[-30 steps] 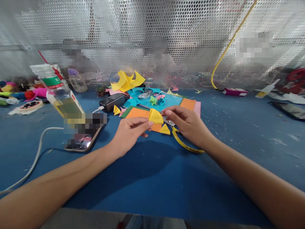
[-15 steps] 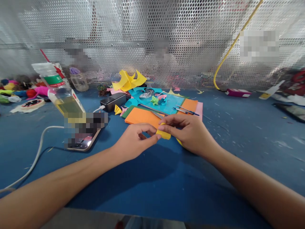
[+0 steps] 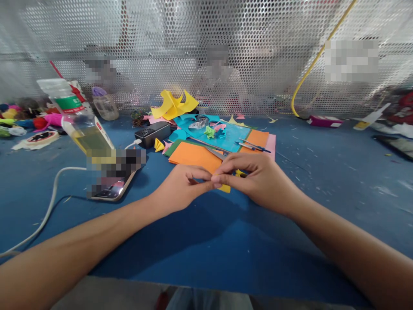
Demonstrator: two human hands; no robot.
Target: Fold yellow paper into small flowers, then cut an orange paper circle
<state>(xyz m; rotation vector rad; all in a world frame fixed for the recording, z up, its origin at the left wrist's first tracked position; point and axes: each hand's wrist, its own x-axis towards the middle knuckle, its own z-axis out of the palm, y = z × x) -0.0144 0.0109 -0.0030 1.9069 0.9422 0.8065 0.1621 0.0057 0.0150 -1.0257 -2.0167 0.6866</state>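
Between both hands, just above the blue table, is a small piece of yellow paper, partly covered by fingers. My left hand pinches its left end between thumb and fingers. My right hand is closed on it too, thumb and index fingertips meeting the left hand's. More yellow shows behind the right thumb; whether it belongs to the same piece I cannot tell. Right behind the hands lie orange paper sheets and scissors, whose handles are hidden.
Blue paper with crumpled scraps, pens and a yellow paper cutout lie farther back. At left are a phone with a white cable, a bottle and a black box. A perforated metal screen stands behind.
The right thumb and index fingertips have shifted left against the left fingertips and now cover more of the yellow paper. The view has tilted slightly.
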